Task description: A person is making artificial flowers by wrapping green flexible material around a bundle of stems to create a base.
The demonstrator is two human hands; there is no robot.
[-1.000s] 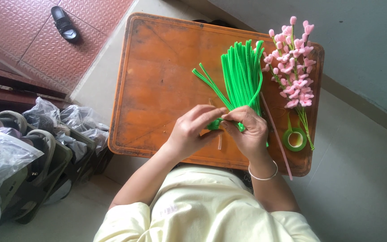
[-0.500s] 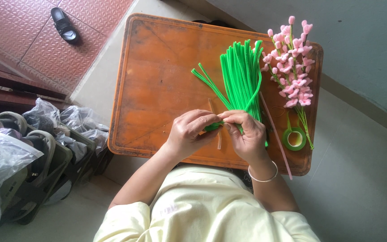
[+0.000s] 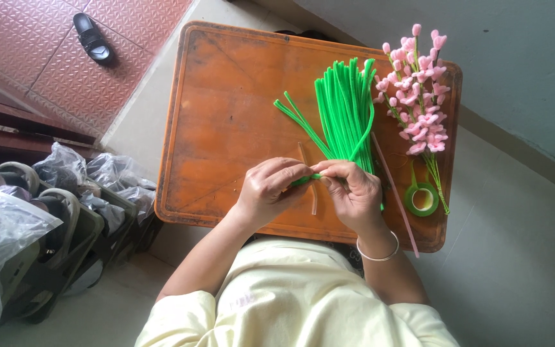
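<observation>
Both the left hand (image 3: 270, 189) and right hand (image 3: 352, 191) pinch one fuzzy green pipe cleaner (image 3: 308, 179); a bundle of matching green stems (image 3: 345, 106) fans out just beyond the grip.

Near ends of green pipe cleaners (image 3: 345, 106) hidden under right hand (image 3: 354, 193). Short green piece (image 3: 308, 180) mostly covered by fingers of left hand (image 3: 271, 186); grip detail not made out. Table's (image 3: 226, 83) near edge hidden behind forearms and yellow shirt (image 3: 290, 302). Plastic-wrapped items (image 3: 8, 225) cut off at left edge, contents blurred. Thin stick (image 3: 394, 193) too fine to identify.
</observation>
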